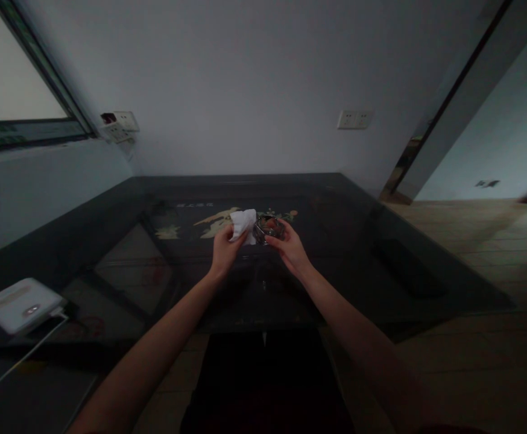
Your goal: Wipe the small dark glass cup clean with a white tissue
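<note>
Above the dark glass tabletop, both of my hands meet near the middle. My left hand is closed on a crumpled white tissue, pinched between thumb and fingers. In my right hand is a small round clear glass bowl, its opening tilted towards me; the thumb lies at the near side and fingers wrap the right side. The tissue touches or nearly touches the bowl's left side. Some fingertips are hidden behind the bowl and tissue.
A white box-shaped device with a white cable stands at the table's left. A dark flat object lies on the right side. Wall sockets sit above the back edge. A patterned print shows on the tabletop.
</note>
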Motion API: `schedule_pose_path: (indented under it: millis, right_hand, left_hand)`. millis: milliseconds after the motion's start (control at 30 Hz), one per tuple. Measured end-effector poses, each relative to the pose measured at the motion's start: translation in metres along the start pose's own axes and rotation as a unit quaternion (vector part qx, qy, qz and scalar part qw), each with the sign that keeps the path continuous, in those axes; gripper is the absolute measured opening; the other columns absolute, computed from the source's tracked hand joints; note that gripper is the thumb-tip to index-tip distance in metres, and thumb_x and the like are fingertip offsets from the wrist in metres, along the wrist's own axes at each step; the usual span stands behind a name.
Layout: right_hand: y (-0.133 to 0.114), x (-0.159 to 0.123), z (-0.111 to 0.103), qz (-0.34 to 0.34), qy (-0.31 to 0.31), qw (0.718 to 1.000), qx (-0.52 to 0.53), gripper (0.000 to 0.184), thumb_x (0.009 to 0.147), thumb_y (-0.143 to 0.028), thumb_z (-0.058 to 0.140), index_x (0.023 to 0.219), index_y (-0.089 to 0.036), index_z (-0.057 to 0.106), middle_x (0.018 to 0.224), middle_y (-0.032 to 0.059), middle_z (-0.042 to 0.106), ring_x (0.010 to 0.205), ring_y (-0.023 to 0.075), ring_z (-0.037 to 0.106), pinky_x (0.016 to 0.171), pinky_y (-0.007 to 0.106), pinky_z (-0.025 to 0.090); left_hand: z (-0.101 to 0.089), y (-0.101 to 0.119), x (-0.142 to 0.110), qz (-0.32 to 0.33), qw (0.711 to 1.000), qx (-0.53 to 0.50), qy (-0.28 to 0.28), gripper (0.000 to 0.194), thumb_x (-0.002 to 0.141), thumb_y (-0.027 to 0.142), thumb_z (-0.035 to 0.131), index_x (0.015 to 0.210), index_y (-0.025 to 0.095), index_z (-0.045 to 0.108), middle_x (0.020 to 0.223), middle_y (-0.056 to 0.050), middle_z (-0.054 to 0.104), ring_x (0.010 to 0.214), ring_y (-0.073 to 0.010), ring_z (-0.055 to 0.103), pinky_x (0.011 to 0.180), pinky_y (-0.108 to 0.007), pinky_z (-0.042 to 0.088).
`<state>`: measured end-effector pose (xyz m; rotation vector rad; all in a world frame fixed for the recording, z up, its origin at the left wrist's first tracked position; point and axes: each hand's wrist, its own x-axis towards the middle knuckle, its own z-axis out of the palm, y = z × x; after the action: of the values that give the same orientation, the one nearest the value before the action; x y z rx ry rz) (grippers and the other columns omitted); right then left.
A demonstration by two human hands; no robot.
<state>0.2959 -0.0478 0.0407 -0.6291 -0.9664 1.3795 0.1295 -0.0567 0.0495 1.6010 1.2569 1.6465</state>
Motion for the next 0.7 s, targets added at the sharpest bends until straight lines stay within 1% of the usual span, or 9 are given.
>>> schedule_pose_path:
  millis: [67, 167, 200, 300, 367, 433, 533, 600, 700]
  right_hand:
    - [0.002, 0.000, 0.000, 0.003, 0.002, 1.000, -0.006, 0.065, 0.048, -0.022, 0.085, 0.106, -0.025, 0.056, 0.108, 0.0018, 0.064, 0.103, 0.0200, 0.061, 0.096, 0.040, 0.048]
    - [0.002, 0.000, -0.001, -0.009, 0.014, 1.000, -0.004, 0.063, 0.050, -0.023, 0.084, 0.107, -0.025, 0.056, 0.111, 0.0028, 0.064, 0.106, 0.0209, 0.060, 0.095, 0.040, 0.048]
    - [0.001, 0.000, -0.002, -0.012, 0.015, 1.000, -0.005, 0.063, 0.051, -0.024, 0.084, 0.107, -0.025, 0.056, 0.112, 0.0031, 0.063, 0.107, 0.0209, 0.059, 0.095, 0.040, 0.048]
    - [-0.001, 0.000, -0.002, -0.018, 0.013, 1.000, -0.012, 0.061, 0.052, -0.024, 0.083, 0.107, -0.025, 0.057, 0.114, 0.0032, 0.062, 0.108, 0.0207, 0.059, 0.096, 0.041, 0.047]
    - [-0.001, 0.000, -0.002, -0.021, 0.006, 1.000, -0.015, 0.061, 0.051, -0.024, 0.083, 0.106, -0.025, 0.057, 0.114, 0.0028, 0.063, 0.108, 0.0208, 0.059, 0.096, 0.041, 0.047]
    - [0.001, -0.001, 0.000, -0.018, -0.001, 1.000, -0.015, 0.061, 0.050, -0.023, 0.083, 0.106, -0.025, 0.058, 0.112, 0.0026, 0.063, 0.107, 0.0207, 0.059, 0.097, 0.041, 0.047]
    - [0.005, -0.003, 0.003, -0.012, -0.006, 1.000, -0.013, 0.063, 0.050, -0.023, 0.083, 0.108, -0.025, 0.057, 0.111, 0.0025, 0.064, 0.105, 0.0200, 0.060, 0.096, 0.040, 0.047]
    - [0.007, -0.004, 0.005, -0.014, -0.004, 1.000, -0.013, 0.063, 0.051, -0.024, 0.083, 0.109, -0.025, 0.057, 0.111, 0.0025, 0.064, 0.104, 0.0197, 0.060, 0.096, 0.040, 0.047]
    - [0.006, -0.005, 0.008, -0.017, 0.006, 1.000, -0.006, 0.060, 0.053, -0.026, 0.082, 0.108, -0.025, 0.058, 0.113, 0.0027, 0.063, 0.107, 0.0206, 0.059, 0.095, 0.040, 0.048]
  left_hand:
    - [0.003, 0.002, -0.004, 0.013, 0.999, -0.007, -0.037, 0.033, 0.074, 0.043, 0.065, 0.090, 0.014, 0.065, 0.091, -0.007, 0.070, 0.089, -0.0244, 0.064, 0.082, -0.038, 0.050]
    - [0.009, 0.001, -0.009, 0.021, 0.992, -0.065, -0.110, 0.043, 0.072, 0.043, 0.068, 0.103, 0.016, 0.060, 0.103, -0.008, 0.068, 0.097, -0.0252, 0.063, 0.088, -0.041, 0.049]
    - [0.010, 0.001, -0.010, 0.023, 0.988, -0.085, -0.124, 0.047, 0.071, 0.043, 0.070, 0.108, 0.017, 0.057, 0.108, -0.009, 0.066, 0.101, -0.0250, 0.062, 0.090, -0.040, 0.048]
    - [0.010, -0.004, -0.010, 0.022, 0.986, -0.111, -0.119, 0.064, 0.070, 0.041, 0.072, 0.124, 0.021, 0.045, 0.123, -0.010, 0.058, 0.113, -0.0244, 0.056, 0.095, -0.039, 0.047]
    - [0.010, -0.009, -0.009, 0.020, 0.986, -0.114, -0.122, 0.069, 0.072, 0.042, 0.070, 0.131, 0.023, 0.040, 0.131, -0.010, 0.052, 0.119, -0.0251, 0.052, 0.099, -0.040, 0.045]
    - [0.010, -0.015, -0.009, 0.023, 0.985, -0.106, -0.135, 0.061, 0.077, 0.043, 0.063, 0.131, 0.024, 0.043, 0.135, -0.010, 0.048, 0.125, -0.0260, 0.047, 0.104, -0.042, 0.040]
    - [0.012, -0.019, -0.010, 0.046, 0.987, -0.082, -0.130, 0.048, 0.084, 0.042, 0.052, 0.129, 0.025, 0.047, 0.141, -0.007, 0.042, 0.132, -0.0256, 0.038, 0.112, -0.044, 0.031]
    - [0.014, -0.018, -0.013, 0.071, 0.986, -0.060, -0.136, 0.049, 0.088, 0.041, 0.048, 0.134, 0.027, 0.042, 0.146, -0.005, 0.037, 0.137, -0.0247, 0.031, 0.115, -0.045, 0.023]
    - [0.017, -0.010, -0.020, 0.110, 0.980, -0.024, -0.162, 0.055, 0.092, 0.042, 0.040, 0.143, 0.030, 0.028, 0.154, -0.002, 0.024, 0.143, -0.0222, 0.017, 0.118, -0.044, 0.012]
